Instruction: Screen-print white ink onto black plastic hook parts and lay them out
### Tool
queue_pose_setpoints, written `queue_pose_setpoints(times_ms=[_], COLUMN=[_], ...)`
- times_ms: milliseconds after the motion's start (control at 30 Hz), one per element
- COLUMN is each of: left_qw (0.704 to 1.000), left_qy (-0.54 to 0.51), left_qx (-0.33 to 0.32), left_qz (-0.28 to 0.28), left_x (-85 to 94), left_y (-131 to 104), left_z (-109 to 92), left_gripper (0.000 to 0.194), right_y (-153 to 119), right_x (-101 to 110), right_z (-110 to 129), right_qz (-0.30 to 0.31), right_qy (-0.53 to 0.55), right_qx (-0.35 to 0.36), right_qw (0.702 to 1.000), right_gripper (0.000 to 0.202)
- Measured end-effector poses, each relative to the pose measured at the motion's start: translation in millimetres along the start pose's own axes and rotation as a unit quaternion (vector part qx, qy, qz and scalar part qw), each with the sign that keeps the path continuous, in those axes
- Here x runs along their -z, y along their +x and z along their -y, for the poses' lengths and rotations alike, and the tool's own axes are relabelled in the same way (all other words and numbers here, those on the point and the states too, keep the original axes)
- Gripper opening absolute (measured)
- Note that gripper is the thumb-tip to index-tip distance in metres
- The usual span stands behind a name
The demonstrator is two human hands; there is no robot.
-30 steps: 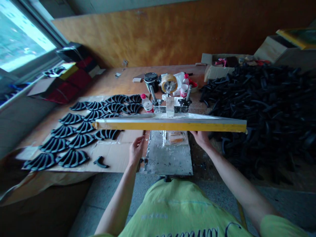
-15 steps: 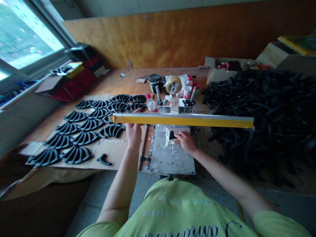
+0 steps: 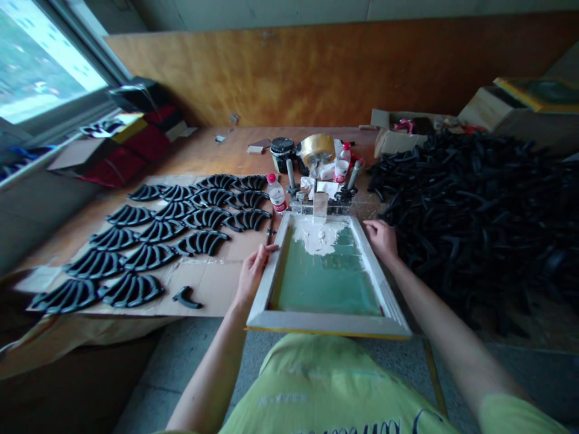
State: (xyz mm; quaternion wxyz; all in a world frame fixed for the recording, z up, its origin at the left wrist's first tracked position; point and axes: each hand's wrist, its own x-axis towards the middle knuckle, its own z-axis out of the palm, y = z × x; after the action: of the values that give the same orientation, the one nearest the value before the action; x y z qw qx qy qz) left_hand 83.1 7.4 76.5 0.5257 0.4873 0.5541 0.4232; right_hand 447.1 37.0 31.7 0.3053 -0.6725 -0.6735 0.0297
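Note:
A framed screen [image 3: 328,320] with green mesh lies lowered in front of me, white paste spread over the far part of its mesh. A scraper [image 3: 320,206] stands at its far edge. My left hand [image 3: 256,269] is closed on the frame's left side, thumb on top. Beside the frame's far right side is my right hand [image 3: 381,239], its fingers loosely extended and apart, with nothing visible in them. The metal plate and the small black piece are hidden under the screen.
Rows of black curved pieces [image 3: 151,256] cover cardboard [image 3: 212,280] at left, one lying alone near the front. A large heap of black pieces [image 3: 479,223] is at right. Bottles [image 3: 277,196], a black tub [image 3: 283,154] and a tape roll [image 3: 316,147] stand behind.
The raised frame has swung down flat toward me, with my left hand on its side. My right hand has left the small black piece on the plate and moved right, beside the frame.

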Motion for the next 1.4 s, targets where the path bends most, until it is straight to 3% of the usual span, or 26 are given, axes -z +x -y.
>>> queue_pose_setpoints(times_ms=[67,133,233,333,433,533,633,733,800,933,1100,1200,1333,1400], left_qw=[0.999,0.997,0.998,0.999,0.998,0.998,0.998,0.998,0.998,0.998,0.998,0.997,0.995,0.996], left_qy=[-0.011,-0.033,-0.024,0.01,0.025,0.028,0.028,0.029,0.025,0.009,-0.018,-0.026,-0.055,-0.058], left_qx=[0.042,0.055,0.051,0.05,0.049,0.049,0.047,0.051,0.056,0.057,0.059,0.069,0.077,0.07], left_qz=[0.022,0.033,0.028,0.015,0.009,0.008,0.003,-0.008,-0.013,-0.009,-0.006,-0.004,0.012,0.015], left_x=[-0.8,-4.6,-9.7,-10.6,-9.7,-9.8,-10.9,-11.8,-11.8,-10.4,-10.1,-10.5,-5.8,-2.3], left_y=[-8,-9,-2,4,6,5,5,4,3,2,0,-3,-7,-7], left_z=[25,50,80,95,98,99,100,99,97,92,88,78,46,24], left_gripper=[0.063,0.073,0.077,0.07,0.064,0.063,0.062,0.061,0.062,0.064,0.066,0.069,0.079,0.074], right_y=[22,42,61,68,59,32,-1,-14,-10,-7,-29,-7,59,85], right_x=[6,1,-20,-38,-44,-39,-26,-14,-12,-22,-21,-17,-17,-9], right_z=[10,35,78,103,111,115,116,113,111,110,108,111,112,101], right_qz=[-0.039,-0.033,0.045,0.138,0.203,0.206,0.23,0.254,0.25,0.177,0.195,0.185,0.141,0.126], right_qy=[0.013,0.021,-0.026,-0.093,-0.136,-0.15,-0.128,-0.085,-0.061,-0.068,-0.069,-0.019,-0.017,-0.041], right_qx=[0.018,0.092,0.167,0.141,0.119,0.155,0.254,0.322,0.309,0.246,0.297,0.252,0.11,0.055], right_qw=[0.999,0.995,0.985,0.976,0.962,0.955,0.931,0.908,0.916,0.95,0.932,0.95,0.984,0.99], right_gripper=[0.036,0.049,0.049,0.026,0.014,0.013,0.015,0.012,0.006,0.011,0.016,0.016,0.053,0.058])
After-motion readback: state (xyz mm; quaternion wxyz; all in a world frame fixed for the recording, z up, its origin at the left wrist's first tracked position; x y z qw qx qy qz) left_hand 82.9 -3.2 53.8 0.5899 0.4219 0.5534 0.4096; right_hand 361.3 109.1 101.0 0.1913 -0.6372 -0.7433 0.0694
